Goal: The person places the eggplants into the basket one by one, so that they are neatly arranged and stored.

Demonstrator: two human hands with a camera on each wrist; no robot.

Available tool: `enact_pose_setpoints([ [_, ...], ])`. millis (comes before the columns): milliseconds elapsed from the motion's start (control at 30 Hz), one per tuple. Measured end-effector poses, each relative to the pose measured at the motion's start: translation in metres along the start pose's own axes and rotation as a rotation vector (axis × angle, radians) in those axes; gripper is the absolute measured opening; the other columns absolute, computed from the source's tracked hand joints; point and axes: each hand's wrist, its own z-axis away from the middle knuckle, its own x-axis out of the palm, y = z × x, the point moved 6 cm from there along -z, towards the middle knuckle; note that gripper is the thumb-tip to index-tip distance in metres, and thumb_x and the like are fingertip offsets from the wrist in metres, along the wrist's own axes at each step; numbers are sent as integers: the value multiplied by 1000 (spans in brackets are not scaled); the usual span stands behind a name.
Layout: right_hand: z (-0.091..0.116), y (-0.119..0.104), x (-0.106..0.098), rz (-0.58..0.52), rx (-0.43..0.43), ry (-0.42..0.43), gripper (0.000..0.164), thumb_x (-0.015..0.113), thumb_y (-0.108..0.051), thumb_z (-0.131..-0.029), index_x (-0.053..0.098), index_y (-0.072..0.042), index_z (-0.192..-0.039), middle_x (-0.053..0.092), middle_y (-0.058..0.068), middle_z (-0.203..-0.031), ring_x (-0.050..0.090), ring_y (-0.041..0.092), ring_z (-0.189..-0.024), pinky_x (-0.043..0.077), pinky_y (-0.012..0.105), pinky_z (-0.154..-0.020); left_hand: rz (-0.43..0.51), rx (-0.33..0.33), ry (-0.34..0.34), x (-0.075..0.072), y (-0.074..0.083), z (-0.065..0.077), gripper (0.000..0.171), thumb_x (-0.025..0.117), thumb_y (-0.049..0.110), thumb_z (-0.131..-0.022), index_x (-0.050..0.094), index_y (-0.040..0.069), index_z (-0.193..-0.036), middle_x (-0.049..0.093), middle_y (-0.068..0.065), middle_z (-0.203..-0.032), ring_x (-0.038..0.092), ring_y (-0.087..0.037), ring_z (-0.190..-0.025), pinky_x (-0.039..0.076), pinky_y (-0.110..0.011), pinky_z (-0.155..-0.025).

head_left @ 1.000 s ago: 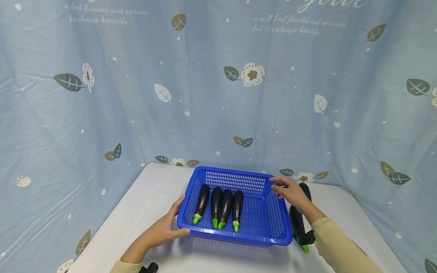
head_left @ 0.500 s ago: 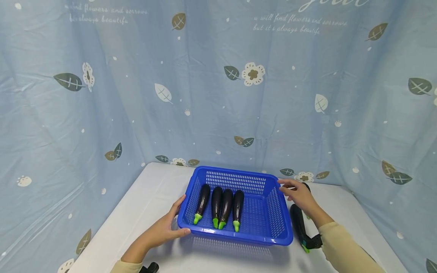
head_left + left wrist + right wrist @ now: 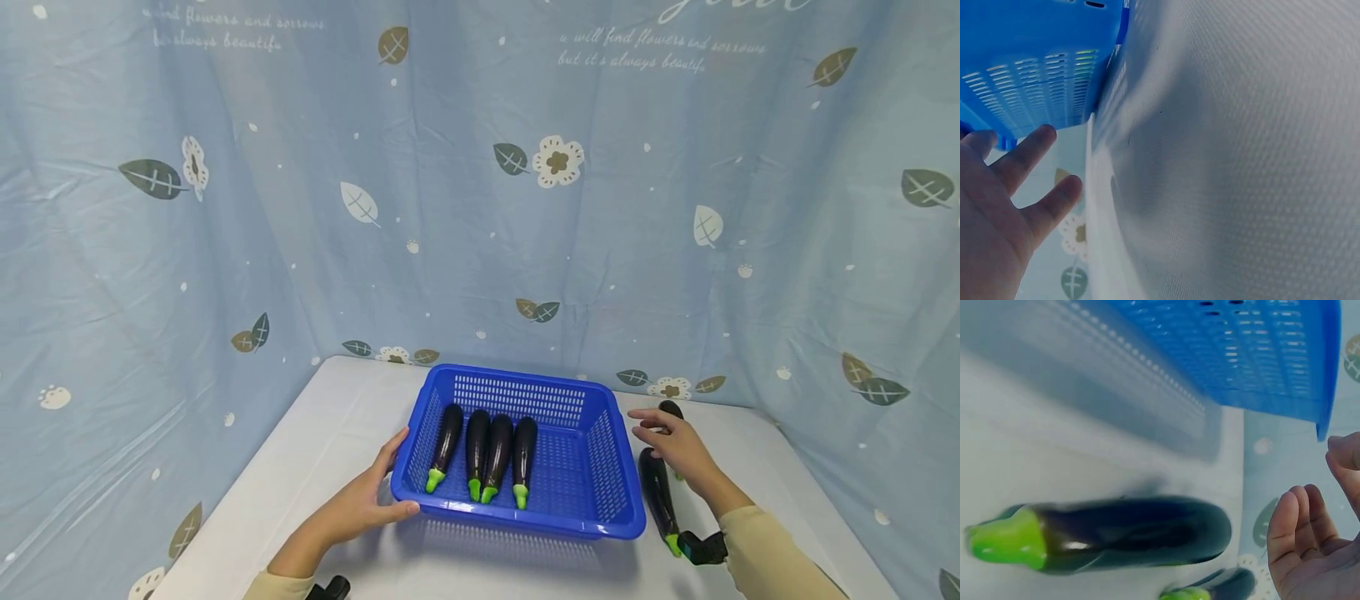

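A blue plastic basket (image 3: 517,518) stands on the white table. Several dark eggplants (image 3: 522,454) with green stems lie side by side in its left half. My left hand (image 3: 358,507) is at the basket's left side, fingers along the rim and thumb by the front corner. The left wrist view shows these fingers spread. Right of the basket, my right hand (image 3: 681,450) hovers with loosely bent fingers and holds nothing. Below it lies one eggplant (image 3: 658,496); another eggplant (image 3: 670,407) behind is partly hidden by the hand. Both show in the right wrist view.
A blue curtain (image 3: 480,208) with leaf and flower prints surrounds the table's back and sides. White tabletop (image 3: 360,400) shows left of the basket and in front of it. Black wrist devices (image 3: 703,548) sit at both sleeves.
My right hand has moved rightward from over the basket's back right corner to above the loose eggplants, uncovering more of the front one. The left hand and the basket stay put.
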Motion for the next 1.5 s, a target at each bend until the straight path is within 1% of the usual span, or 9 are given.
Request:
enact_pose_setpoints([
  [267,7,16,-3,17,46,-8,44,59,-24,-104,55,-2,-142,52,32,-139,56,46,-122,58,48,-89,-5,-2,0,0,2,0,109,78,38,-88,3,24,-165,25,-23,-164,34,-48,-145,28,-74,-109],
  [400,10,23,-4,44,50,-7,43,59,-22,-104,55,-1,-141,51,32,-141,55,47,-123,57,49,-91,-2,-4,-3,0,2,0,109,78,37,-88,3,22,-165,25,-24,-164,34,-48,-144,28,-74,-109],
  [667,15,38,-9,104,91,1,45,60,-21,-102,55,-1,-143,44,34,-148,42,53,-134,46,64,-101,4,-4,-2,-1,2,0,109,78,37,-88,3,21,-165,24,-24,-164,34,-48,-144,28,-73,-109],
  [767,16,44,-9,107,108,-6,47,60,-22,-102,54,-1,-143,40,34,-150,41,54,-135,44,66,-101,11,-1,-2,0,2,0,109,78,37,-88,3,23,-165,24,-23,-164,34,-48,-144,27,-73,-109],
  [867,18,48,-9,102,114,-19,49,62,-22,-102,52,-1,-145,39,35,-151,43,54,-134,47,63,-100,13,0,-1,0,2,0,109,78,36,-88,3,24,-165,23,-22,-165,34,-48,-145,27,-74,-109],
  [1033,21,56,-8,63,154,-41,55,63,-25,-101,48,-2,-148,36,37,-150,51,53,-127,57,50,-91,6,2,0,1,-1,0,109,79,36,-88,3,23,-165,23,-22,-165,33,-48,-145,27,-74,-109],
  [1100,22,59,-6,41,172,-50,56,64,-25,-101,47,-2,-149,35,38,-150,52,52,-125,58,47,-89,3,4,2,1,-2,0,109,79,36,-88,3,23,-165,23,-22,-165,33,-48,-145,27,-73,-110],
  [1333,22,63,0,-12,212,-71,58,69,-22,-97,48,-2,-148,34,39,-149,56,51,-119,58,49,-87,13,8,2,1,-2,-1,109,79,35,-88,2,25,-165,23,-22,-165,32,-48,-145,27,-73,-110],
  [1500,23,64,4,-14,222,-80,60,71,-20,-95,49,-2,-147,36,38,-148,52,54,-123,57,53,-87,15,19,4,1,-2,-1,109,79,35,-88,2,25,-165,22,-22,-165,33,-48,-145,27,-73,-110],
])
